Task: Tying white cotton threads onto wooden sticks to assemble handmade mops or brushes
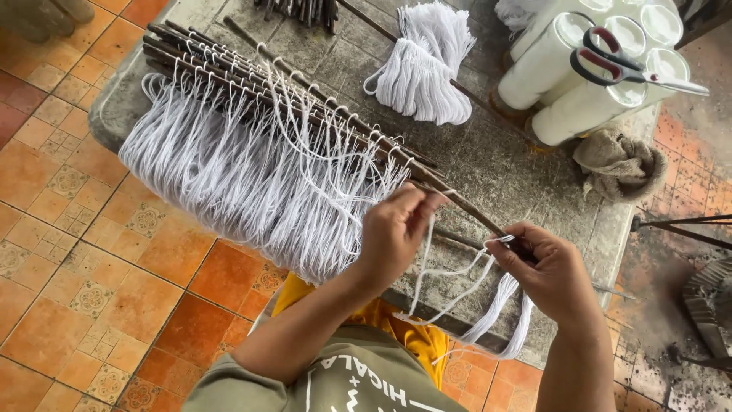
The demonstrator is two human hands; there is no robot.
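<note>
White cord (pixel 450 278) loops between both grips on the stick (pixel 457 204).

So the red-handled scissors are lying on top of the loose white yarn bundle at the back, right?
Not quite: the head view shows the red-handled scissors lying on top of the white thread cones at the back right. The loose white yarn bundle lies apart, with nothing on it.

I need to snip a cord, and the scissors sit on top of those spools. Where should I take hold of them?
Grip the scissors by their red-and-black loop handles, coming from the upper left. The loops lie clear on top of the white spools, while the closed blades point right, past the spools' edge.
</note>
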